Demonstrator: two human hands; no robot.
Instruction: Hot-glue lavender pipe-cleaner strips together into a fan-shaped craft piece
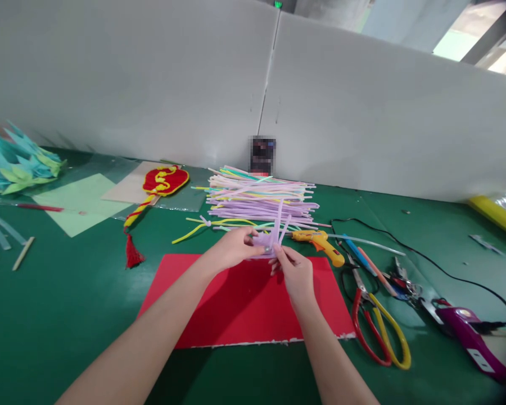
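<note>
Above the far part of a red sheet (pixel 244 304), both my hands hold a small woven piece of lilac pipe cleaners (pixel 262 241). My left hand (pixel 235 247) grips its left side between thumb and fingers. At its right side my right hand (pixel 293 269) pinches the pipe cleaners, several of whose loose ends stick up above the fingers. Part of the piece is hidden behind my fingers. Just beyond lies a heap of pastel pipe cleaners (pixel 261 197), lilac ones nearest me.
To the right lie a yellow glue gun (pixel 320 244), red-and-yellow-handled scissors (pixel 379 326) and a purple corded tool (pixel 472 337). On the left are a red-and-yellow tasselled fan (pixel 164 181), a pale green paper (pixel 82 202) and blue-green paper foliage (pixel 19 160). A grey partition (pixel 152 79) stands behind.
</note>
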